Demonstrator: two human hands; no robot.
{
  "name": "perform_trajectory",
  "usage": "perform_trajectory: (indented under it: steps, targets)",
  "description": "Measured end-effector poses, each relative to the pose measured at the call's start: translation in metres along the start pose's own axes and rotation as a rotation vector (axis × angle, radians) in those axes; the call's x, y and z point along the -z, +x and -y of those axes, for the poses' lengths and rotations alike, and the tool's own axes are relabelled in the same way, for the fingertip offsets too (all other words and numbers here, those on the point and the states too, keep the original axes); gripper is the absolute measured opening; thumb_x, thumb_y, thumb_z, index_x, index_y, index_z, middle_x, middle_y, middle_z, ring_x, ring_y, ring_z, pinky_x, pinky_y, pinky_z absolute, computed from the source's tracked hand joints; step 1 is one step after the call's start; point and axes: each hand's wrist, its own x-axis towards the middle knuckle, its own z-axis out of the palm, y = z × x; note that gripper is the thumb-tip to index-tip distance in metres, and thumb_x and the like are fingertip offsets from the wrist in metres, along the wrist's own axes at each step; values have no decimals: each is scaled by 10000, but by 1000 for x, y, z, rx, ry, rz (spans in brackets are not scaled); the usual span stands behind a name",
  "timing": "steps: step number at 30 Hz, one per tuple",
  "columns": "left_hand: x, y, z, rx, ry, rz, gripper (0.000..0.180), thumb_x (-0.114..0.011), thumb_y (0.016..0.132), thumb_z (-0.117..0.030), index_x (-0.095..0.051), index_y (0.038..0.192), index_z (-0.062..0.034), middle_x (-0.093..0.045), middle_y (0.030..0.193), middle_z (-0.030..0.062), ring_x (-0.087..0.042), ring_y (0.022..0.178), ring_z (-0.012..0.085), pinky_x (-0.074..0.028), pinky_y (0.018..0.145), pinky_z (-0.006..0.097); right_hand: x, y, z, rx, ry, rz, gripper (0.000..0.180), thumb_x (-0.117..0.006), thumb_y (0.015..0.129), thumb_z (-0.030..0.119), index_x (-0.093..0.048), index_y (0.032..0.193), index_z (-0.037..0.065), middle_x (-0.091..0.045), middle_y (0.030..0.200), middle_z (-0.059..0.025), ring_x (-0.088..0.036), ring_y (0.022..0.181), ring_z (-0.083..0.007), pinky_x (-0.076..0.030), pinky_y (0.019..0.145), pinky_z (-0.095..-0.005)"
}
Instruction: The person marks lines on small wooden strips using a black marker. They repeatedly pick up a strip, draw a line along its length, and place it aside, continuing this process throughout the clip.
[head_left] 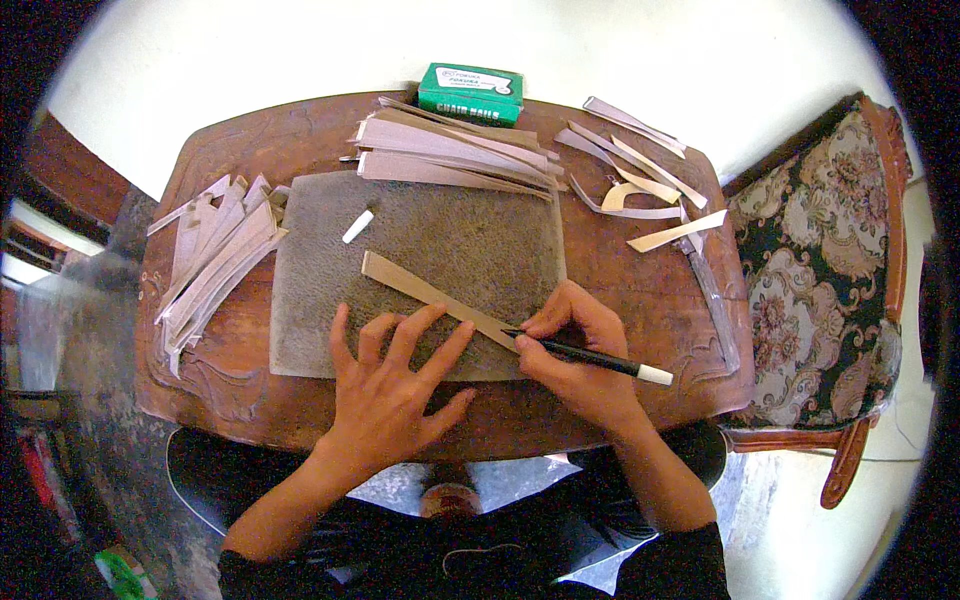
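The table [640,290] is dark, glossy carved wood. The mat [450,240] looks rough and matt grey. The strips [440,298] seem smooth, thin leather or card. The chair [815,290] has floral cloth.

Two hands: left [385,390], right [575,350]. One pen [590,355]. One strip [435,297] on one mat [470,245]. One chalk [357,226]. One green box [470,93]. Three strip piles: left [215,255], top [455,150], right [640,175]. One table [620,290]. One chair [820,290].
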Motion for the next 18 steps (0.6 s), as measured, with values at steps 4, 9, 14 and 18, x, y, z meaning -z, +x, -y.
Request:
perform_trajectory:
  steps: [4, 9, 14, 18]
  targets:
    - [-1, -1, 0, -1, 3, -1, 665, -760, 774, -473, -599, 1384, -263, -499, 1395, 26, -434, 1219, 285, -182, 1145, 657, -6, 3, -11, 2, -42, 2, 194, -765, 755, 42, -573, 783, 31, -630, 778, -57, -593, 716, -132, -467, 653, -271]
    - [-4, -3, 2, -1, 14, -1, 680, -769, 755, -468, -604, 1382, -264, -497, 1418, 36, -443, 1234, 320, -179, 1162, 644, -5, 3, -12, 15, -91, 20, 197, -766, 739, 45, -570, 757, 31, -638, 769, -68, -600, 706, -136, -469, 641, -274]
    - [-4, -4, 1, -2, 12, -12, 663, -767, 763, -469, -613, 1375, -266, -502, 1418, 34, -446, 1237, 311, -195, 1161, 634, -8, 3, -15, 19, -74, -12, 220, -768, 712, 118, -572, 751, 27, -580, 733, -107, -594, 654, -238, -474, 599, -347]
    - [-5, -4, 2, 0, 13, -14, 650, -765, 771, -471, -620, 1367, -257, -508, 1415, 37, -446, 1244, 308, -196, 1160, 634, -9, 4, -14, 39, -67, -10, 218, -771, 712, 112, -574, 751, 28, -575, 724, -105, -588, 639, -235, -469, 589, -348]
